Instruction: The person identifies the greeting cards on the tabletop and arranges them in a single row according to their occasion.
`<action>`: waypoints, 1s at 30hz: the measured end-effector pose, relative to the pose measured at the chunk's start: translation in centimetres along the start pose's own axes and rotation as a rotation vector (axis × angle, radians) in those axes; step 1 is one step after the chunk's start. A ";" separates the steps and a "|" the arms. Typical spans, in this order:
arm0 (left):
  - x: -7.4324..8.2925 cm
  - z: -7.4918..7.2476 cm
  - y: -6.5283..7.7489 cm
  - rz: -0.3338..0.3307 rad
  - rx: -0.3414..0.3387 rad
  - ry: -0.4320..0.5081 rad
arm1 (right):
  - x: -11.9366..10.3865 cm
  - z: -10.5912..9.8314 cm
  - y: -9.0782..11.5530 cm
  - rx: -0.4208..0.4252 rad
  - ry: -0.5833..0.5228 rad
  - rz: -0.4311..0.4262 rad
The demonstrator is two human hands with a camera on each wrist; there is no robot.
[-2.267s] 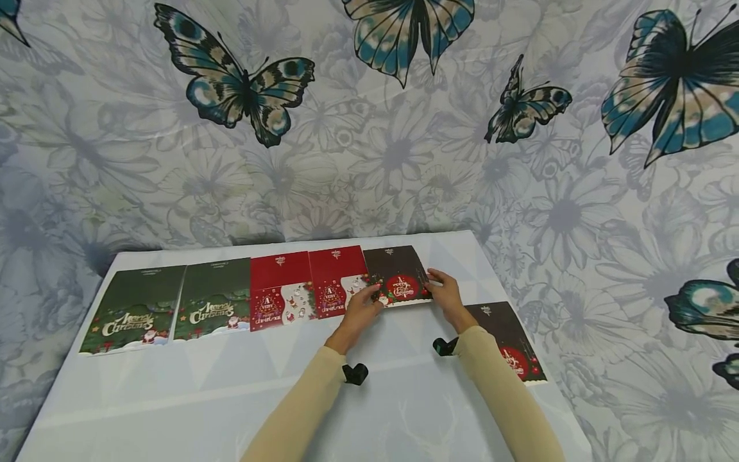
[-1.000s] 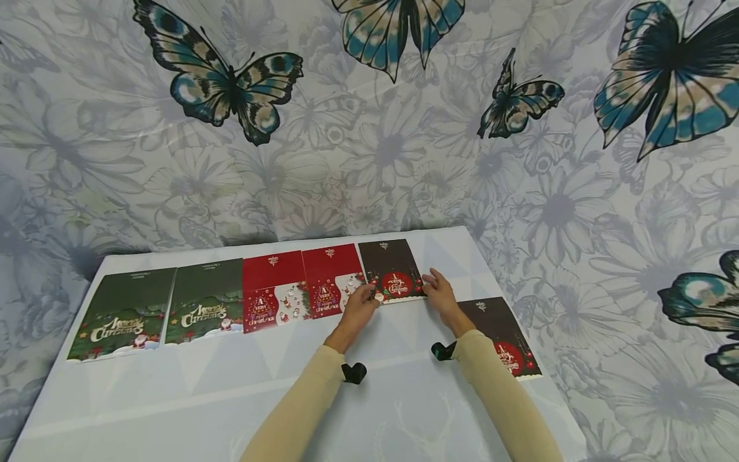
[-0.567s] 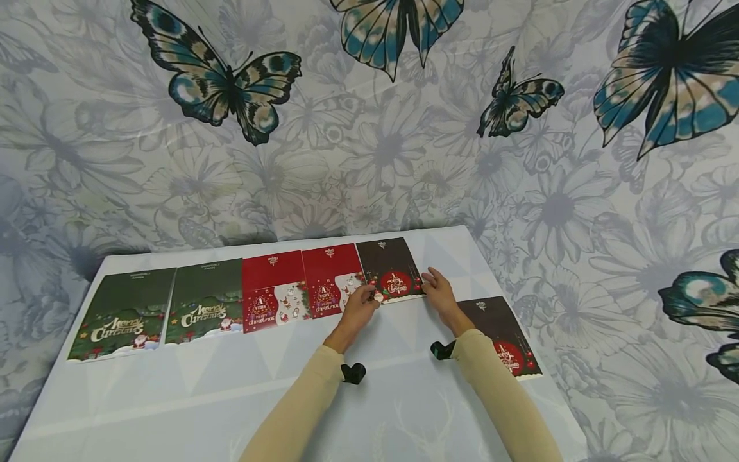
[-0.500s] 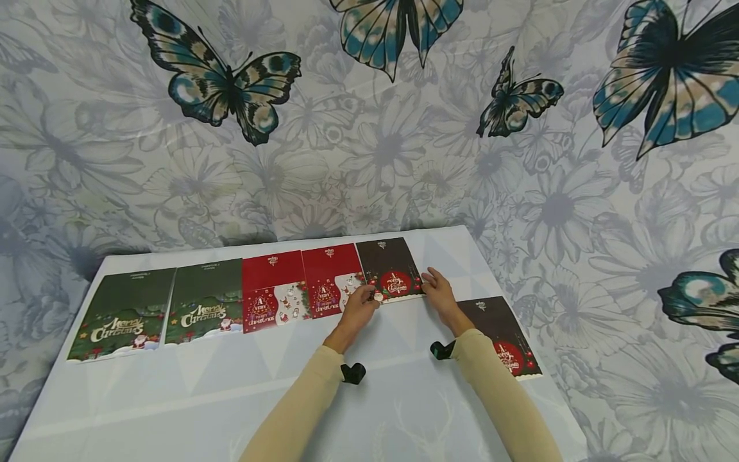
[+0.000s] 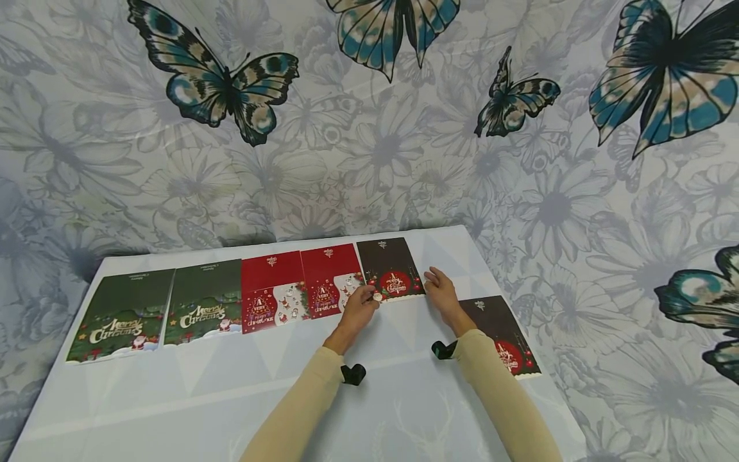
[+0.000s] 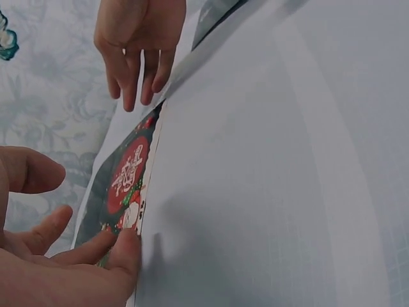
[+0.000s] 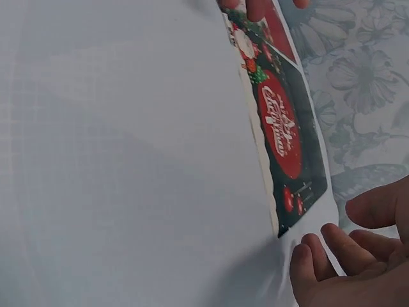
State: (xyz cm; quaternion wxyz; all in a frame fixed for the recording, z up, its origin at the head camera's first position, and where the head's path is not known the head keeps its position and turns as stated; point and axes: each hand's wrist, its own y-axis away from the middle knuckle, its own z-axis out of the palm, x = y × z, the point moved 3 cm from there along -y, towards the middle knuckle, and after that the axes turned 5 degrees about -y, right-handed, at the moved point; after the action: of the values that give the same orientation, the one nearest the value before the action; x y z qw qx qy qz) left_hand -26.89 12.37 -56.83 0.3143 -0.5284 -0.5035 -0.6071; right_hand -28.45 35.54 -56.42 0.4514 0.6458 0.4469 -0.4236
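A dark Christmas card (image 5: 392, 263) with a red round emblem lies flat at the right end of a row of cards. At its lower left corner is my left hand (image 5: 359, 309), its fingertips (image 6: 124, 246) touching the card's edge and its thumb apart from them. Just beyond the card's lower right corner, my right hand (image 5: 442, 298) holds nothing; in the right wrist view its relaxed fingers (image 7: 310, 249) are slightly off the card. Left of the dark card are two red cards (image 5: 274, 273) (image 5: 329, 263), side by side, followed by two green cards (image 5: 206, 292) (image 5: 133, 292).
A second dark card (image 5: 485, 314) lies nearer the table's right edge, partly hidden by the right sleeve (image 5: 496, 372). All the cards lie on a white-covered table (image 5: 202, 410). A wall covering (image 5: 392, 154) printed with butterflies and flowers rises right behind the table.
The dark card between the hands has shifted up and left against the neighbouring red card. My right hand has eased slightly right, off the card's edge; the left hand has stayed at its corner.
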 end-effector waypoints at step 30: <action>0.3 7.9 1.4 -0.084 -0.164 0.044 | 0.3 -10.4 4.8 0.077 0.101 -0.036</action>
State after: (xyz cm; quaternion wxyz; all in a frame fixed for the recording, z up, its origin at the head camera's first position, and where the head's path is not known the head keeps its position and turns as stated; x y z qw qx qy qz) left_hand -23.11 19.50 -56.69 0.2553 -0.5173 -0.4666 -0.6704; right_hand -22.22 44.71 -53.32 0.3956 0.6749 0.4640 -0.4155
